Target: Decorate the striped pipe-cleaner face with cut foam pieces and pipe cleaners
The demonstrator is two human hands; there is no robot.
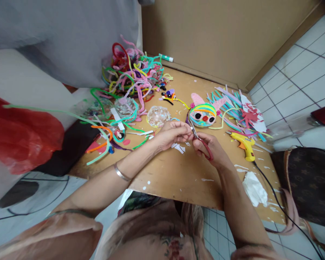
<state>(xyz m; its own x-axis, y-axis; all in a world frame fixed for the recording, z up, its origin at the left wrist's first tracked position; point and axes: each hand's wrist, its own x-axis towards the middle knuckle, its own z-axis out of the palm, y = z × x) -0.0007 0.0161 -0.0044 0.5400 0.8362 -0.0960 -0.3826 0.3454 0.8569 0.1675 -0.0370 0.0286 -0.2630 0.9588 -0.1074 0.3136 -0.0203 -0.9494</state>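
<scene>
My right hand (207, 144) grips a pair of scissors (208, 153) with dark red handles, blades pointing up and away from me. Close beside the blades, my left hand (176, 134) is closed in a pinch; what its fingertips hold is too small to make out. Just beyond the scissors sits a decorated face (202, 115) with pink ears, black eyes, a red nose and yellow, orange and green pipe-cleaner bands. White paper scraps (178, 147) lie under my hands. A clear textured dome (158, 116) rests beyond my left hand.
A tangled heap of pipe cleaners (135, 76) fills the back left of the table (162, 173). More pipe cleaners (227, 104) lie at right, near a yellow glue gun (243, 144) with a black cord. A crumpled white tissue (255, 188) and a brown bag (308, 184) are nearer.
</scene>
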